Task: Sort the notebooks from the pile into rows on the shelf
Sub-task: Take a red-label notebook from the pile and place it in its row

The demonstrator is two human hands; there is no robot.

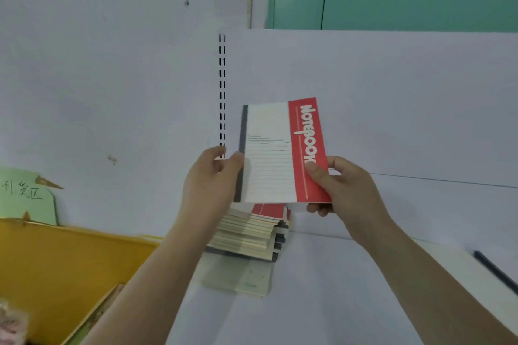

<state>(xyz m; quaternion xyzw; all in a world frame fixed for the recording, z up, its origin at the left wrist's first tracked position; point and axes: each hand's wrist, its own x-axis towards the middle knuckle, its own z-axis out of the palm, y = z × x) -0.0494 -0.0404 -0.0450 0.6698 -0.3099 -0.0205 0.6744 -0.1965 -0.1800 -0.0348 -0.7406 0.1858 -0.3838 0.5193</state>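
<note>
"NOTEBOOK" on red-banded notebook [280,151]

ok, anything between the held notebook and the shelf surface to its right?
Nothing visible. The notebook is held upright by the left hand and right hand above the pile. The white shelf to the right looks bare; only a dark pen-like object lies near its far right edge.

Both forearms bare, reaching forward and upward, converging; left hand [211,176] raised, fingers curled, thumb pressing a notebook [276,152] edge; right hand [340,186] opposite, thumb on the cover, fingers curled underneath, pinching.
</note>
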